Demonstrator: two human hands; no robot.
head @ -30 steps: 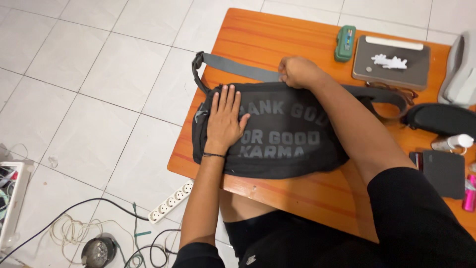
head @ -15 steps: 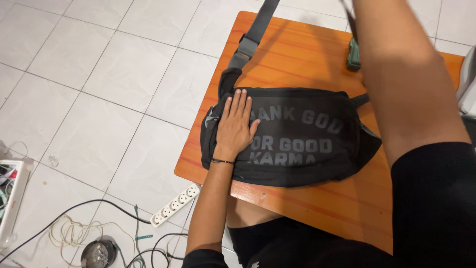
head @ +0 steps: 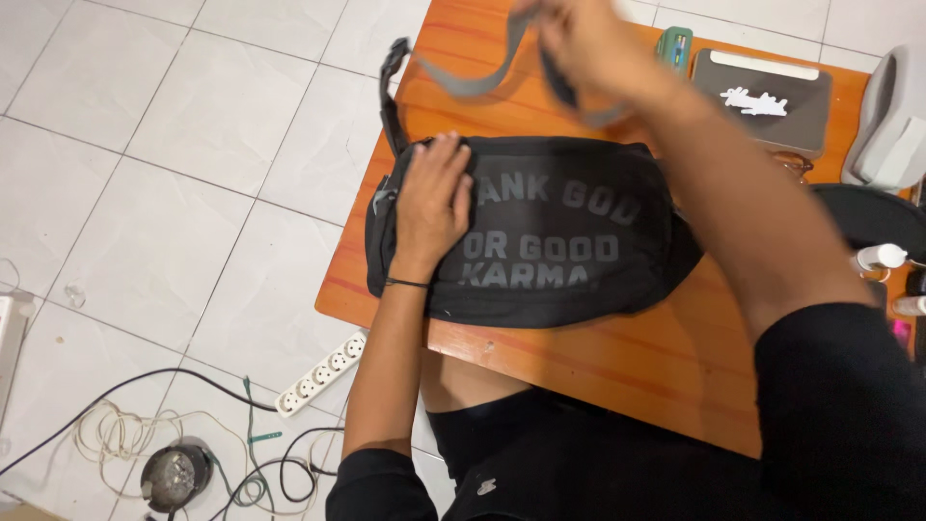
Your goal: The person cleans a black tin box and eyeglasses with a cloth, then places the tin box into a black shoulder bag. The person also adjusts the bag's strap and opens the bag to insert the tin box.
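Observation:
A black sling bag (head: 569, 241) with grey lettering lies flat on the orange wooden table (head: 627, 357). My left hand (head: 431, 205) rests palm down on the bag's left end, fingers curled over its upper edge. My right hand (head: 579, 43), blurred, is raised above the table's far side and grips the bag's grey strap (head: 473, 82), which loops in the air from the black buckle (head: 394, 60) at the bag's left corner.
On the table's far right are a green case (head: 675, 48), a dark grey box (head: 772, 96) with a white object on it, a grey pouch (head: 892, 125), a black pouch (head: 873, 217) and a white bottle (head: 878, 258). A white power strip (head: 318, 374), cables and a round device (head: 174, 475) lie on the tiled floor.
My right hand has come back down from high up, still holding the strap, which now hangs in a slack loop. My left hand's fingers have curled over the bag's edge.

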